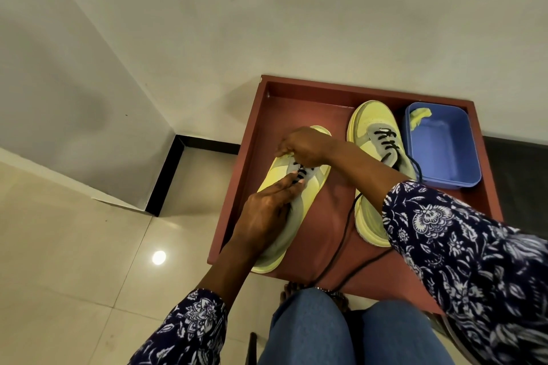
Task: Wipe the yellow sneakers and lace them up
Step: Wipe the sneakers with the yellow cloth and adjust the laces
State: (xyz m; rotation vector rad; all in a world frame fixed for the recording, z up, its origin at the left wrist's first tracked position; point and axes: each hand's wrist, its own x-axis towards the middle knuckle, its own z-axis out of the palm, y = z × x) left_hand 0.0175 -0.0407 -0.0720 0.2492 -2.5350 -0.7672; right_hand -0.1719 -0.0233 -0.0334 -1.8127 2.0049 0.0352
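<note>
Two yellow and grey sneakers lie on a red-brown table (326, 225). The left sneaker (308, 190) has a black lace (299, 173) through its front eyelets. My left hand (267, 213) lies along this shoe, its fingertips pinching the lace by the eyelets. My right hand (305, 147) is curled over the shoe's front and pinches at the lace there. The right sneaker (370, 133) is partly laced; the long ends of its black lace (347, 234) trail off the table's near edge. My right forearm hides its middle.
A blue plastic tub (444, 151) with a yellow cloth (419, 115) hung over its rim stands at the table's right, close to the right sneaker. The table has a raised back rim against the wall. Tiled floor lies to the left; my knees are below.
</note>
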